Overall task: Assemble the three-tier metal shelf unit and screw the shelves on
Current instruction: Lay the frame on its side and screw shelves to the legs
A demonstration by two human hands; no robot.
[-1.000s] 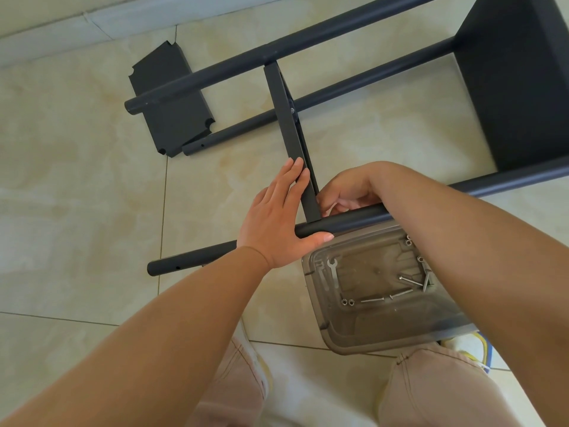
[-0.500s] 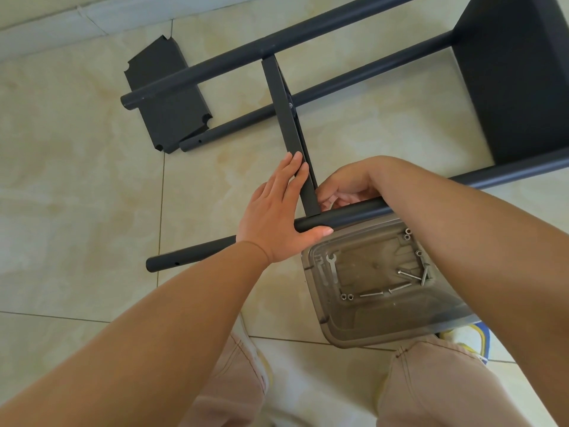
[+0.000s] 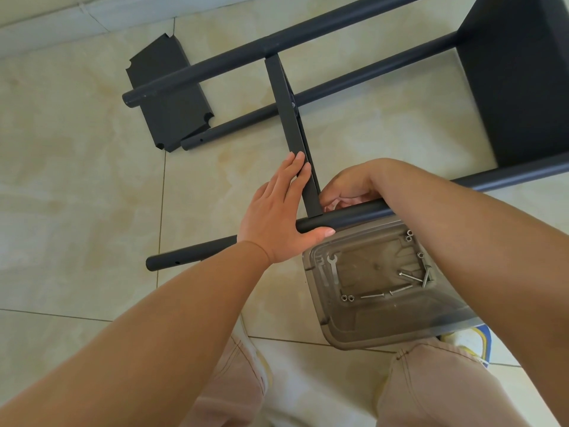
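From the head camera I find no brand, label or writing I can read on any part. The shelf frame lies on its side on the tiled floor, its dark poles running from lower left to upper right across the frame. The middle shelf stands edge-on in the centre, between the top pole and the near pole. My left hand lies flat against that shelf's left face, fingers straight and released, thumb tucked under the near pole. My right hand sits just right of the shelf, behind the near pole, fingers curled; whether they pinch a screw or tool I cannot tell. A loose shelf panel lies flat at upper left, under the pole ends. The end shelf fills the upper right corner. A clear plastic box at lower centre right holds screws, nuts and a small wrench.

Against the frame half a second back, the hands keep the same grip and place; only the view shifts slightly.
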